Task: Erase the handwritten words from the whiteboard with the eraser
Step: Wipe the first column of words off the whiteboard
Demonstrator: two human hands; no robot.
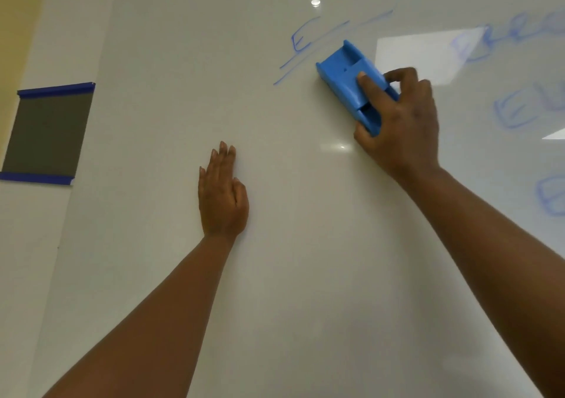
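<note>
The right hand point(403, 116) grips the eraser point(351, 76) upper right on the whiteboard point(305, 275), below blue writing point(301, 41); the left hand point(222, 196) lies flat, fingers straight.

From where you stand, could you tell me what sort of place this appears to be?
Probably an office or classroom: a large wall-mounted whiteboard with blue handwriting, a blue eraser held in the right hand, and a grey panel taped alongside.
</note>
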